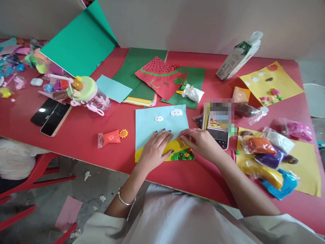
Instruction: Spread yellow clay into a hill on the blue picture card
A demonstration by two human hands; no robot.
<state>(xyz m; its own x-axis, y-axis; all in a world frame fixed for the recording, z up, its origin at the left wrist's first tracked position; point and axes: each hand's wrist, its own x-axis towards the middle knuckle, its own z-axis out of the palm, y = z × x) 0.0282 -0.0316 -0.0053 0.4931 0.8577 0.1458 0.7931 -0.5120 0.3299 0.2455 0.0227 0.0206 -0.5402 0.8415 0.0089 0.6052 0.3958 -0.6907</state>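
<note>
My left hand [155, 149] lies flat on a light blue sheet of paper [146, 127], fingers spread. The sheet carries two white clay clouds [176, 112], a yellow clay ground [175, 145] and green clay grass with small flowers [183, 154]. My right hand [203, 142] pinches a thin pink modelling tool [188, 132] over the yellow clay's right part; its tip is too small to make out. Left of the sheet, a clay sunflower [124, 133] touches a bag of red-orange clay [109, 138].
A phone [218, 135] with a partly blurred picture stands right of the sheet. Bagged clay [269, 157] covers yellow paper at right. A carton [238, 57], a watermelon picture [158, 76] and green sheets [132, 74] lie behind. Phones [56, 117] and a lidded cup [86, 89] sit left.
</note>
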